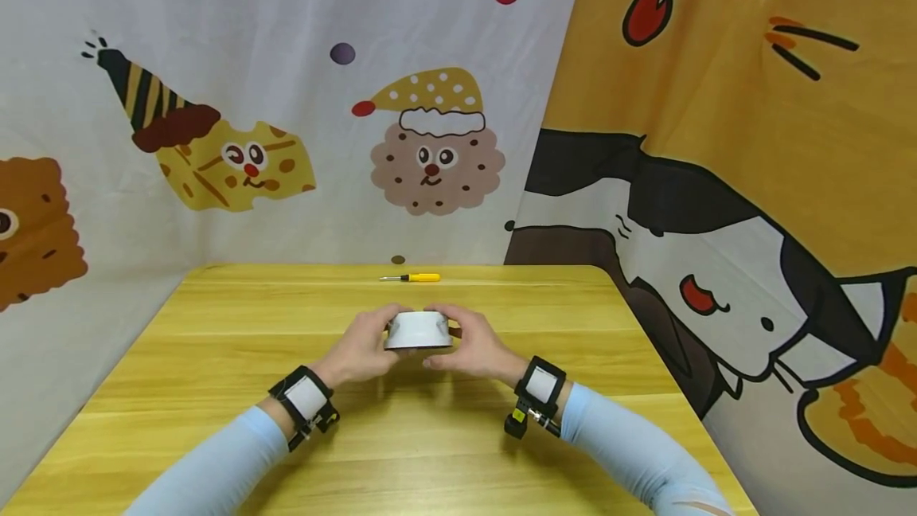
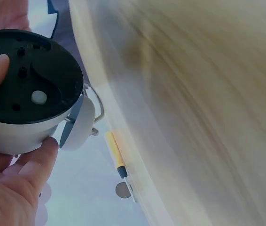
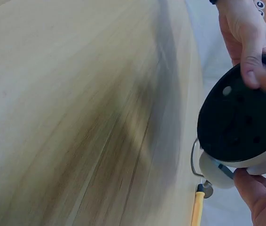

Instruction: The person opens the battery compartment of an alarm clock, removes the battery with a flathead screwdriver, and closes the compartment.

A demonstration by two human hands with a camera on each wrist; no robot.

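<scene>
Both hands hold a white twin-bell alarm clock [image 1: 419,330] above the middle of the table. My left hand [image 1: 364,347] grips its left side, and my right hand [image 1: 478,346] grips the right side, thumb low and fingers curled round the rim. The black back [image 2: 29,80] of the clock faces my wrists, showing small knobs and a pale round button [image 2: 39,97]. In the left wrist view a bell [image 2: 80,125] and a wire handle stick out at the far side. The clock's face is hidden from every view.
A yellow-handled screwdriver [image 1: 423,278] lies near the far edge of the wooden table [image 1: 430,452], beyond the hands. Behind the table hangs a printed cloth [image 1: 286,22] with cartoon figures, which continues along the right side.
</scene>
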